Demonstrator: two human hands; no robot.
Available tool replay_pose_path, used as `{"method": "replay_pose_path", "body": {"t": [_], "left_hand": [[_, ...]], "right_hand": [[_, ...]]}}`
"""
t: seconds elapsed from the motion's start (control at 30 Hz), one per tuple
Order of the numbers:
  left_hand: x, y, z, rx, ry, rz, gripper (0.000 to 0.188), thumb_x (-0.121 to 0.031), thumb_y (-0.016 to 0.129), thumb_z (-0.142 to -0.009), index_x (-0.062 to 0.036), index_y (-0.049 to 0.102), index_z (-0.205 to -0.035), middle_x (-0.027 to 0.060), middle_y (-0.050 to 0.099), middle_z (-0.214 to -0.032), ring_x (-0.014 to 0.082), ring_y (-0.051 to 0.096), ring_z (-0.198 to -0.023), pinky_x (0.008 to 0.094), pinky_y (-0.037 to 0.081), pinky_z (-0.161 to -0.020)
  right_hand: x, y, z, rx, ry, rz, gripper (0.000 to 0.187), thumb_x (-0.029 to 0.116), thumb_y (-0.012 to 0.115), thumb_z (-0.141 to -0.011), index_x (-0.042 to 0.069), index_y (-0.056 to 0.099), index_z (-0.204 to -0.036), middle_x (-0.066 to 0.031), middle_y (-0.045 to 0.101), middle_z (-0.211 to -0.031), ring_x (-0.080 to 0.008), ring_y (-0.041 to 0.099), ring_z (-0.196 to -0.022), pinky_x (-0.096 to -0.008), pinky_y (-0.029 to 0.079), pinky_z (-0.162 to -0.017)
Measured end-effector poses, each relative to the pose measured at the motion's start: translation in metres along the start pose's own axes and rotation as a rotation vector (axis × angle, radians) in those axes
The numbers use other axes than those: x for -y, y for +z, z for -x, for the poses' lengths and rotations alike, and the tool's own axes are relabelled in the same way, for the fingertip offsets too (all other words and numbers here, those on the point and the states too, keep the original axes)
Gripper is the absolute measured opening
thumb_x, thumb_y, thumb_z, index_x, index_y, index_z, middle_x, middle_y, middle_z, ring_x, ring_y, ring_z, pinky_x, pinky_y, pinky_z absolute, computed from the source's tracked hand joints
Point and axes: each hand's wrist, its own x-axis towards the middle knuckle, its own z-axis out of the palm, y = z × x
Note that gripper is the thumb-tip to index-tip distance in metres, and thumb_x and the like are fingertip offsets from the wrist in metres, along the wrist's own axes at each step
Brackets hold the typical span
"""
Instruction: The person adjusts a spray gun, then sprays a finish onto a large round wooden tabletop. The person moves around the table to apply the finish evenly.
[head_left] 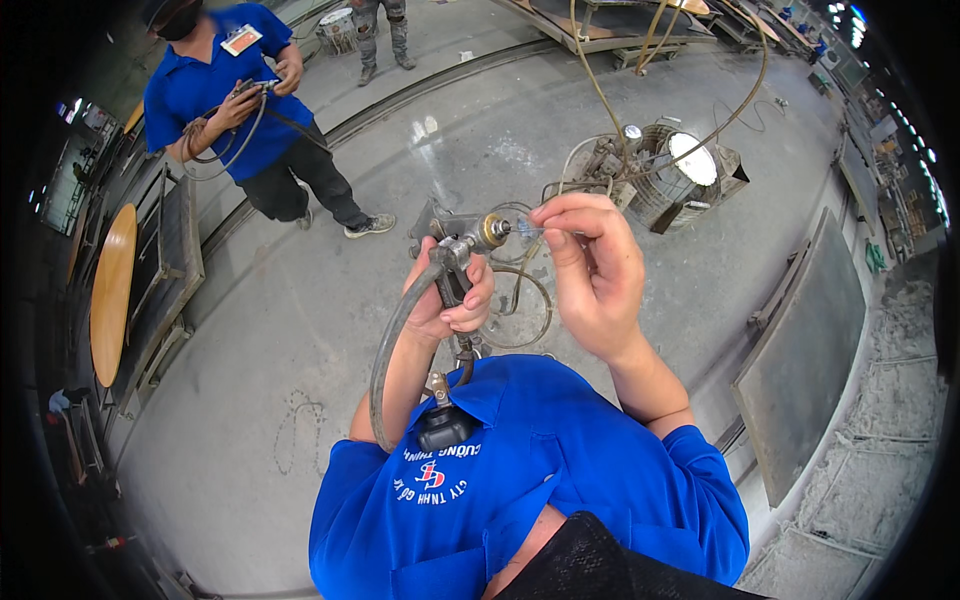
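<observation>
My left hand is closed around the grip of a metal spray gun, held up in front of my chest. Its round brass-coloured nozzle points to the right. A grey hose curves down from the gun, and a black fitting hangs below it against my shirt. Thumb and fingertips of my right hand pinch a small bluish, see-through piece just off the nozzle tip. It is too small to name, and the fingers partly cover it.
Ahead on the left, a co-worker in a blue shirt holds another spray gun with a hose. A metal drum with hoses stands ahead right; loose hose lies on the floor. Dark panels lean at right; an orange oval board stands at left.
</observation>
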Motion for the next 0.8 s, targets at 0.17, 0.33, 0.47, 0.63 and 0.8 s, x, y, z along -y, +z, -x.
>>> {"method": "replay_pose_path", "body": {"t": [0.17, 0.33, 0.47, 0.63, 0.8], "left_hand": [[0.001, -0.001, 0.000, -0.012, -0.050, 0.004, 0.070, -0.068, 0.036, -0.098, -0.0002, 0.054, -0.102, 0.0121, 0.055, -0.078, 0.0048, 0.032, -0.039, 0.0223, 0.023, -0.034], [0.000, -0.004, -0.002, 0.020, -0.124, -0.044, 0.070, -0.069, 0.036, -0.097, -0.0021, 0.056, -0.105, 0.0101, 0.055, -0.079, 0.0055, 0.036, -0.040, 0.0225, 0.027, -0.036], [0.002, -0.006, 0.000, -0.008, -0.150, -0.061, 0.073, -0.070, 0.035, -0.097, -0.0007, 0.056, -0.106, 0.0115, 0.056, -0.081, 0.0052, 0.034, -0.039, 0.0228, 0.026, -0.035], [0.000, -0.005, 0.004, -0.039, -0.157, -0.059, 0.073, -0.071, 0.036, -0.096, -0.0010, 0.055, -0.104, 0.0119, 0.057, -0.081, 0.0054, 0.036, -0.041, 0.0240, 0.027, -0.037], [-0.001, -0.006, 0.003, 0.061, -0.115, 0.023, 0.070, -0.069, 0.036, -0.097, -0.0026, 0.057, -0.104, 0.0113, 0.056, -0.083, 0.0049, 0.034, -0.040, 0.0228, 0.027, -0.038]], "right_hand": [[0.002, -0.003, -0.007, 0.019, 0.010, 0.043, 0.011, -0.007, 0.066, -0.085, 0.000, 0.062, -0.092, -0.0118, 0.066, -0.097, -0.0253, 0.063, -0.085, -0.0322, 0.050, -0.074], [0.006, -0.006, -0.012, 0.101, -0.159, 0.192, 0.012, -0.008, 0.067, -0.082, 0.000, 0.062, -0.088, -0.0111, 0.065, -0.094, -0.0248, 0.061, -0.081, -0.0328, 0.049, -0.071], [0.004, -0.012, -0.007, 0.125, -0.166, 0.221, 0.013, -0.009, 0.067, -0.082, 0.000, 0.060, -0.089, -0.0118, 0.064, -0.094, -0.0247, 0.061, -0.083, -0.0320, 0.048, -0.071], [0.004, -0.026, -0.011, -0.119, -0.156, 0.219, 0.005, -0.002, 0.054, -0.098, 0.001, 0.052, -0.095, -0.0145, 0.062, -0.108, -0.0198, 0.063, -0.091, -0.0310, 0.052, -0.081], [0.012, -0.037, -0.011, -0.083, 0.001, 0.002, 0.007, -0.004, 0.049, -0.099, 0.001, 0.048, -0.105, -0.0171, 0.061, -0.110, -0.0190, 0.063, -0.095, -0.0322, 0.054, -0.084]]}}
